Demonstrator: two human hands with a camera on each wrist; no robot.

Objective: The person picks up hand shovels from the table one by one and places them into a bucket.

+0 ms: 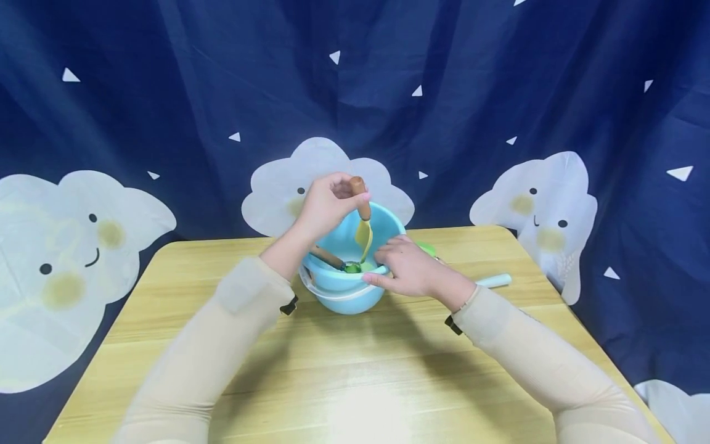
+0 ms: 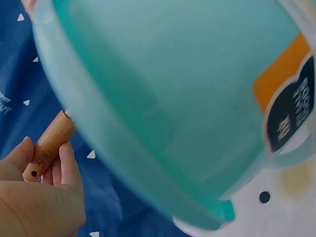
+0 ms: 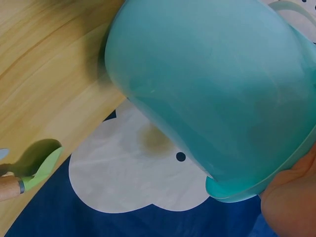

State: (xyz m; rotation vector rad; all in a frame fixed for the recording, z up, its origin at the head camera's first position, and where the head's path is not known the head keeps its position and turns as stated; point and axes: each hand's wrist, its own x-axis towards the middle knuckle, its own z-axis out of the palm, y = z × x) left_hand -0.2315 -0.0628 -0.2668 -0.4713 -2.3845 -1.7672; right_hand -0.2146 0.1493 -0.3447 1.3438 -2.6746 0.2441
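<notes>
Yellow tool (image 1: 363, 227), blade down inside the blue bucket (image 1: 349, 301), hangs from my left grip (image 1: 327, 206), clamped on its handle, while my right grip (image 1: 410, 268) pinches the bucket's rim, presumably steadying it.

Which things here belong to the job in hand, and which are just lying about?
In the job: blue bucket; yellow-bladed tool in the left hand; wooden-handled tool inside the bucket.
Apparently just lying about: green-bladed tool outside; pale blue handle.
</notes>
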